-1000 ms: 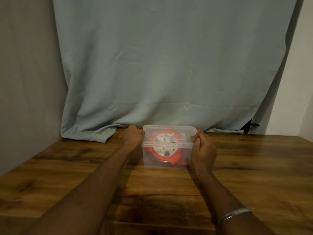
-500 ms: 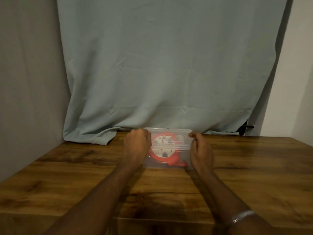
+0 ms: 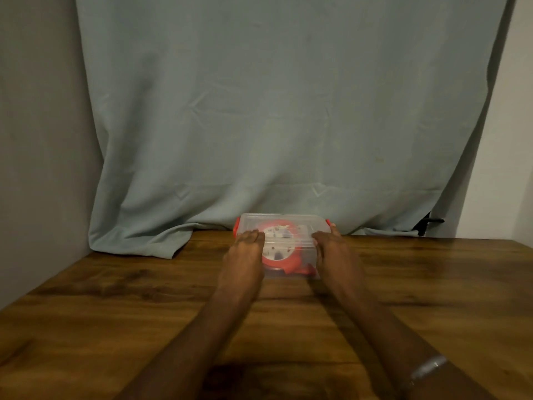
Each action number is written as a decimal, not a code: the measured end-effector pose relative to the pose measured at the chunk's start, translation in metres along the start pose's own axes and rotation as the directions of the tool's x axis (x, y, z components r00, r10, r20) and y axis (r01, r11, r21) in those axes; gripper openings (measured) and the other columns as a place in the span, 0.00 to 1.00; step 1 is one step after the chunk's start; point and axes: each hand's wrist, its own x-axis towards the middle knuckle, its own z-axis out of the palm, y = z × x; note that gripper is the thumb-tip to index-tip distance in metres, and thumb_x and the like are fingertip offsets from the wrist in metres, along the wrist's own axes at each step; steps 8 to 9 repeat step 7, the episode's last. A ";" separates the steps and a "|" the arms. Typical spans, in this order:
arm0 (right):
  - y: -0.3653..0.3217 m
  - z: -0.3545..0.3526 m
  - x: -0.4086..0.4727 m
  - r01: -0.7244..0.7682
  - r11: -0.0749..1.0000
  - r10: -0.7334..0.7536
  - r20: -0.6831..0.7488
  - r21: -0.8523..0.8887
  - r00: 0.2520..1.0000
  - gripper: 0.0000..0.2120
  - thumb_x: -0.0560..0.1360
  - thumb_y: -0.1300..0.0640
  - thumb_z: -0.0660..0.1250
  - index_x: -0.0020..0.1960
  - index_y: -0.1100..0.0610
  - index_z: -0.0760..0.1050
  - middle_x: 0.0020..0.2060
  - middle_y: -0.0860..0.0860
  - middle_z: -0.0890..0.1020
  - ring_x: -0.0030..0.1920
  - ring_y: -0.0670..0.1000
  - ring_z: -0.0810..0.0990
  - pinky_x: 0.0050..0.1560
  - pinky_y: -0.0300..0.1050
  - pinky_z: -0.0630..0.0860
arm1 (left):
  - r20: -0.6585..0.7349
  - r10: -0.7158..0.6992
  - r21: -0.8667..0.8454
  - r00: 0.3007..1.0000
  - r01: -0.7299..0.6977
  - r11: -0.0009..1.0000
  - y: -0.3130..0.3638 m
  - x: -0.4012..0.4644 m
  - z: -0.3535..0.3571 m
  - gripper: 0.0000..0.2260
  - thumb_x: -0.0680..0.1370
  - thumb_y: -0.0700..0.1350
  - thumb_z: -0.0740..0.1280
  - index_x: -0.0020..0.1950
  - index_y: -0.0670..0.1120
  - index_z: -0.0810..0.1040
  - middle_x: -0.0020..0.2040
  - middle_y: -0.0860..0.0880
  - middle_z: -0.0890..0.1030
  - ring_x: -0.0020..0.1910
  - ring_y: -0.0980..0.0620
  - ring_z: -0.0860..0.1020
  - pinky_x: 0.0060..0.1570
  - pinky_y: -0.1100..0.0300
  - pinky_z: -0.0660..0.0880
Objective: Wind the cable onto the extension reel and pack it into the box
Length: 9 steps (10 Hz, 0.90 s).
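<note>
A clear plastic box (image 3: pixel 284 222) with its lid on and red side clips stands on the wooden table near the curtain. Inside it lies the red extension reel (image 3: pixel 291 262) with a white socket face. My left hand (image 3: pixel 245 259) lies flat against the box's left front, fingers stretched over the lid edge. My right hand (image 3: pixel 331 252) presses the right front the same way, fingertips on the lid. The cable itself is hidden.
The wooden table (image 3: pixel 115 313) stretches toward me. A pale blue curtain (image 3: pixel 259 125) hangs behind the box and spills onto the table at the left. A grey wall stands at the left. A metal bangle (image 3: pixel 427 369) circles my right wrist.
Both hands have gone from gripping the box's sides with curled fingers to lying flat on its lid and front. The box sits a little farther from me.
</note>
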 end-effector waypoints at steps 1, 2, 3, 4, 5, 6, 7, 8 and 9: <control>0.005 0.017 0.026 -0.015 1.000 0.015 0.000 0.008 1.000 0.18 0.79 0.62 0.66 0.67 0.57 0.79 0.72 0.59 0.77 0.77 0.54 0.70 0.69 0.52 0.76 | 0.019 -0.030 -0.072 0.999 0.032 0.997 -0.004 0.022 0.019 0.31 0.74 0.33 0.65 0.76 0.45 0.65 0.75 0.45 0.68 0.74 0.47 0.65 0.73 0.55 0.63; 0.019 0.040 0.063 -0.034 0.999 0.034 -0.005 -0.008 0.999 0.20 0.77 0.64 0.67 0.69 0.57 0.78 0.70 0.59 0.78 0.72 0.57 0.76 0.70 0.52 0.76 | 0.032 -0.049 -0.143 0.998 0.053 0.988 -0.013 0.056 0.042 0.30 0.76 0.33 0.64 0.78 0.45 0.63 0.78 0.45 0.64 0.77 0.48 0.60 0.75 0.56 0.55; 0.027 0.052 0.081 -0.030 1.000 0.030 0.002 0.005 1.000 0.21 0.78 0.64 0.66 0.71 0.57 0.77 0.72 0.59 0.76 0.73 0.57 0.75 0.72 0.52 0.74 | 0.061 -0.046 -0.134 0.997 0.054 0.990 -0.022 0.075 0.056 0.29 0.77 0.36 0.65 0.78 0.45 0.63 0.78 0.46 0.64 0.77 0.48 0.60 0.75 0.57 0.55; 0.032 0.065 0.094 -0.030 1.000 0.030 -0.027 0.002 0.999 0.18 0.82 0.59 0.64 0.71 0.56 0.76 0.71 0.57 0.77 0.72 0.57 0.75 0.70 0.52 0.74 | 0.086 -0.059 -0.127 0.995 0.070 0.989 -0.028 0.091 0.070 0.31 0.76 0.39 0.68 0.78 0.46 0.63 0.78 0.46 0.64 0.77 0.48 0.61 0.74 0.55 0.57; 0.035 0.067 0.101 -0.022 0.999 0.022 -0.012 -0.031 1.000 0.15 0.84 0.55 0.61 0.69 0.55 0.77 0.68 0.56 0.79 0.69 0.57 0.77 0.65 0.51 0.76 | 0.133 -0.049 -0.112 0.990 0.064 0.992 -0.026 0.097 0.067 0.32 0.76 0.41 0.69 0.78 0.45 0.62 0.78 0.45 0.64 0.77 0.47 0.61 0.74 0.55 0.58; 0.026 0.046 0.106 0.007 0.996 0.005 0.134 -0.085 0.991 0.20 0.87 0.47 0.52 0.64 0.54 0.79 0.65 0.58 0.81 0.69 0.59 0.76 0.64 0.53 0.75 | 0.254 -0.008 -0.059 0.967 0.024 0.998 -0.020 0.099 0.034 0.30 0.78 0.49 0.66 0.78 0.45 0.61 0.78 0.46 0.63 0.76 0.47 0.61 0.73 0.54 0.59; 0.012 0.021 0.109 0.023 0.996 -0.009 0.151 -0.090 0.989 0.23 0.87 0.45 0.49 0.71 0.55 0.75 0.69 0.59 0.78 0.70 0.61 0.75 0.69 0.55 0.70 | 0.124 -0.063 -0.078 0.990 0.073 0.994 -0.012 0.094 0.006 0.28 0.79 0.52 0.64 0.78 0.48 0.62 0.76 0.48 0.67 0.73 0.47 0.67 0.70 0.52 0.64; 0.012 0.021 0.109 0.023 0.996 -0.009 0.151 -0.090 0.989 0.23 0.87 0.45 0.49 0.71 0.55 0.75 0.69 0.59 0.78 0.70 0.61 0.75 0.69 0.55 0.70 | 0.124 -0.063 -0.078 0.990 0.073 0.994 -0.012 0.094 0.006 0.28 0.79 0.52 0.64 0.78 0.48 0.62 0.76 0.48 0.67 0.73 0.47 0.67 0.70 0.52 0.64; 0.012 0.021 0.109 0.023 0.996 -0.009 0.151 -0.090 0.989 0.23 0.87 0.45 0.49 0.71 0.55 0.75 0.69 0.59 0.78 0.70 0.61 0.75 0.69 0.55 0.70 | 0.124 -0.063 -0.078 0.990 0.073 0.994 -0.012 0.094 0.006 0.28 0.79 0.52 0.64 0.78 0.48 0.62 0.76 0.48 0.67 0.73 0.47 0.67 0.70 0.52 0.64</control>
